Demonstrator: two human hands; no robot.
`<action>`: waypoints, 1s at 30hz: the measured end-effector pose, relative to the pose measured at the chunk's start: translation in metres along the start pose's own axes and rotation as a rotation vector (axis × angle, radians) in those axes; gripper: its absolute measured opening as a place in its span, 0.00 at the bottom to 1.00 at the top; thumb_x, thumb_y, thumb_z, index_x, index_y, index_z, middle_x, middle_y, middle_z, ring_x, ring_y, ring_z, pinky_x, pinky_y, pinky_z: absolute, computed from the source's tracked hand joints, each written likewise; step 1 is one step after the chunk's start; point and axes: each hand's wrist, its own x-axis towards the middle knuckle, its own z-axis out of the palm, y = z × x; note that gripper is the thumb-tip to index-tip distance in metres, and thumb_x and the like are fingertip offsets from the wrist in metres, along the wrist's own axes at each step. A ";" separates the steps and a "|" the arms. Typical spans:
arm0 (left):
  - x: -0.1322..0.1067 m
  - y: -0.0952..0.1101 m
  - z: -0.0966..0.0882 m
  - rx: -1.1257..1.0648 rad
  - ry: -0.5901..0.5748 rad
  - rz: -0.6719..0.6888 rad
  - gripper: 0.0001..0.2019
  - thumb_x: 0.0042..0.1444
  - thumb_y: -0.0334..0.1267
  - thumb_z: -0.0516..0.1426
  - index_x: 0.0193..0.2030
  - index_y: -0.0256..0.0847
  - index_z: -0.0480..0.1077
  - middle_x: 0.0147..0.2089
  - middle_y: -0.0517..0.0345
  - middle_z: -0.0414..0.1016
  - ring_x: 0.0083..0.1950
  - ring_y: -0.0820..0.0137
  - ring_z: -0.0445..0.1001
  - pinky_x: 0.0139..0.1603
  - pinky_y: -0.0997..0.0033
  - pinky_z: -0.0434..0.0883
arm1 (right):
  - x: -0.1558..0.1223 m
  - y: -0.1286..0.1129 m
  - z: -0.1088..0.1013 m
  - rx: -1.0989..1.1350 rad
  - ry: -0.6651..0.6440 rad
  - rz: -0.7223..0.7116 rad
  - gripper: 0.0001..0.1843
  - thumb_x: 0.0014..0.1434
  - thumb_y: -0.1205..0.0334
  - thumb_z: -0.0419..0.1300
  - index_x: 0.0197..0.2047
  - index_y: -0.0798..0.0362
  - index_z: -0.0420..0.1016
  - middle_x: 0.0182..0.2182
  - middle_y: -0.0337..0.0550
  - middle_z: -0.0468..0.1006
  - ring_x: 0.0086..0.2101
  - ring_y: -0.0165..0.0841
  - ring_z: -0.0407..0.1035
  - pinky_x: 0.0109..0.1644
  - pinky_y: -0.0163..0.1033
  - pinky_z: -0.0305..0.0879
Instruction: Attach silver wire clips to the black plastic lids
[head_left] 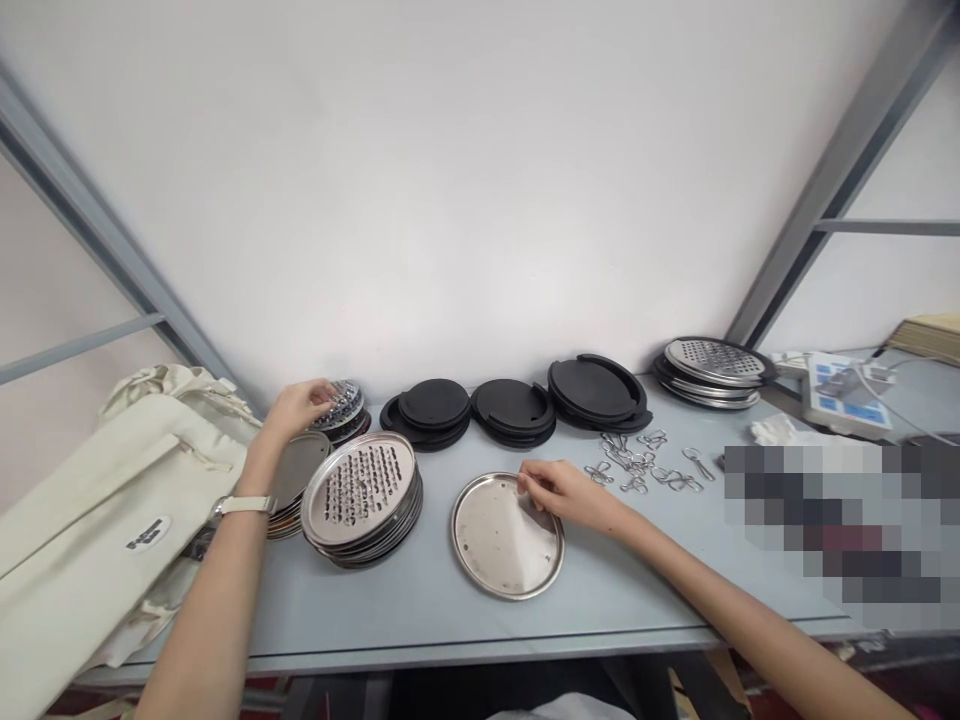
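My left hand (294,409) reaches to the back left and its fingers close on the top perforated metal disc (339,403) of a small stack by the wall. My right hand (561,492) rests on the far right rim of a round metal pan (504,535) lying flat near the table's front, fingers curled and pinched at the rim. A stack of grater discs (361,487) sits between my two hands. A watch is on my left wrist.
Three piles of black round lids (514,408) line the wall. Loose wire clips (641,462) lie right of my right hand. Another grater stack (712,368) stands at the back right. A cream bag (112,500) fills the left; a white device (844,392) sits far right.
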 end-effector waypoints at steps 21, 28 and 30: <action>-0.154 0.251 0.038 0.251 -0.333 1.038 0.08 0.59 0.25 0.52 0.38 0.44 0.64 0.35 0.55 0.71 0.36 0.65 0.68 0.36 0.64 0.67 | 0.004 0.003 -0.002 -0.033 0.280 0.019 0.12 0.65 0.57 0.45 0.35 0.51 0.65 0.21 0.34 0.67 0.24 0.30 0.62 0.29 0.34 0.54; -0.154 0.243 0.068 0.107 -0.424 0.987 0.03 0.60 0.34 0.56 0.38 0.42 0.63 0.37 0.57 0.70 0.40 0.66 0.69 0.39 0.67 0.68 | 0.004 0.007 0.003 -0.066 0.212 -0.053 0.07 0.63 0.61 0.48 0.37 0.52 0.65 0.23 0.35 0.68 0.25 0.29 0.62 0.30 0.33 0.56; -0.150 0.240 0.071 0.129 -0.395 0.998 0.03 0.61 0.33 0.55 0.37 0.40 0.63 0.38 0.58 0.69 0.40 0.66 0.69 0.39 0.67 0.68 | 0.004 0.006 0.004 -0.069 0.181 -0.062 0.06 0.63 0.62 0.49 0.37 0.52 0.64 0.23 0.34 0.67 0.24 0.29 0.62 0.29 0.33 0.56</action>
